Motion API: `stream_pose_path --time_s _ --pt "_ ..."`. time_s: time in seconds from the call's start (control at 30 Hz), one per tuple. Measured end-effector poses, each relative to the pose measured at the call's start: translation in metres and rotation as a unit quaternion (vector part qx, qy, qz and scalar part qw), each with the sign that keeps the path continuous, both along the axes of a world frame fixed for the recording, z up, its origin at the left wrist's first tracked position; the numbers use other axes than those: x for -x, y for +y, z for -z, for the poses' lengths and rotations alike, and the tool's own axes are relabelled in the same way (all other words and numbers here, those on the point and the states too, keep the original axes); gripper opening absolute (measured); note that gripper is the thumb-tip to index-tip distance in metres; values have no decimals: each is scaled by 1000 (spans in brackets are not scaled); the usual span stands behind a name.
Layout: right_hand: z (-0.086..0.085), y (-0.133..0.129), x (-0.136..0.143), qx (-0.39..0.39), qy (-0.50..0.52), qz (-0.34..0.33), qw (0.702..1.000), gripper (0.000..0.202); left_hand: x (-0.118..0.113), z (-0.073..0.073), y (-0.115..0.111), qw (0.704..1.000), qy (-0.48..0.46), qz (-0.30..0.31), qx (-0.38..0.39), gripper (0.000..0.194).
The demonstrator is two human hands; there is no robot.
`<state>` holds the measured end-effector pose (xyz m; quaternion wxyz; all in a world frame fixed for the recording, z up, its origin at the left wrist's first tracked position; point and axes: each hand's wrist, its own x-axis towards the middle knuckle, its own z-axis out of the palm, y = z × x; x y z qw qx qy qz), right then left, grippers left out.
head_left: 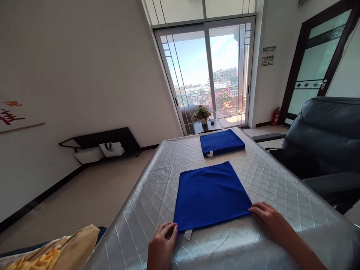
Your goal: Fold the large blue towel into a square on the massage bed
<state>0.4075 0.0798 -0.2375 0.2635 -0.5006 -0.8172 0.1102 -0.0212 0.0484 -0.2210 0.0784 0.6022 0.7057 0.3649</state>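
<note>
A blue cloth (210,197) lies spread nearly flat on the silvery quilted table cover (152,187), with a small white tag sticking out from its near edge. My left hand (163,242) pinches its near left corner between thumb and fingers. At the near right corner, my right hand (264,213) holds the cloth between thumb and fingertips. Beyond this cloth sits a stack of folded blue cloths (222,141), with white tags at its near left side.
A dark armchair (329,138) stands along the right side. Yellow and tan fabric (73,249) lies at the lower left. Past the far edge, a small black table (208,126) carries a potted plant (203,114). A black rack with bags (104,146) is by the left wall.
</note>
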Motion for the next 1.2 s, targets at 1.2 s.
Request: stream_pose_path --time_s 1.2 --pt "12 69 75 111 -183 98 972 74 -16 29 51 949 269 87 140 74"
